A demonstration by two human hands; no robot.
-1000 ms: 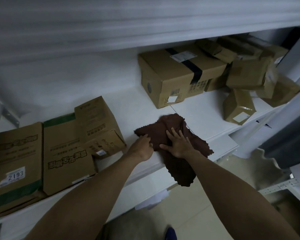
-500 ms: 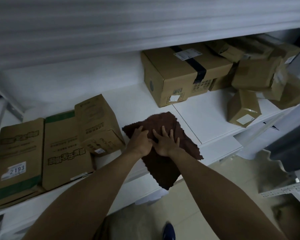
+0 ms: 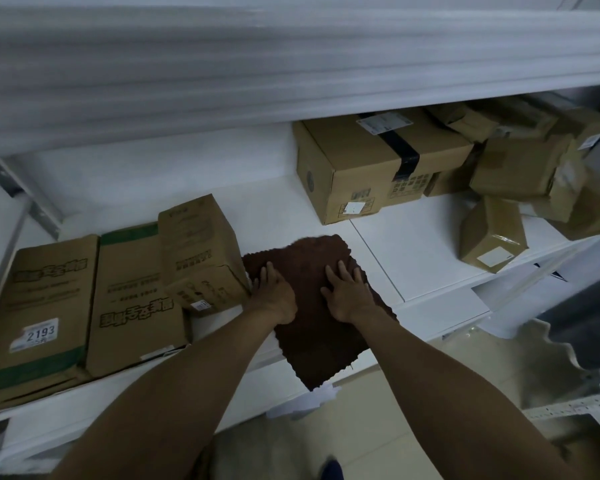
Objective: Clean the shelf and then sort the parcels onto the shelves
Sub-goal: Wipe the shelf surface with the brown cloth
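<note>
A dark brown cloth (image 3: 309, 268) lies spread flat on the white shelf (image 3: 423, 258), and its near part hangs over the shelf's front edge. My left hand (image 3: 274, 292) presses flat on the cloth's left side, close beside a small cardboard parcel (image 3: 201, 251). My right hand (image 3: 347, 292) presses flat on the cloth's right side with its fingers spread. Both forearms reach in from below.
Two flat cartons (image 3: 39, 306) lie at the shelf's left. A large taped box (image 3: 378, 168) stands at the back, with several small parcels (image 3: 492, 233) piled to its right. An upper shelf (image 3: 291, 64) overhangs. Floor tiles (image 3: 378, 427) show below.
The bunched cloth has been spread flat and shifted left toward the small parcel. My hands have moved apart on it.
</note>
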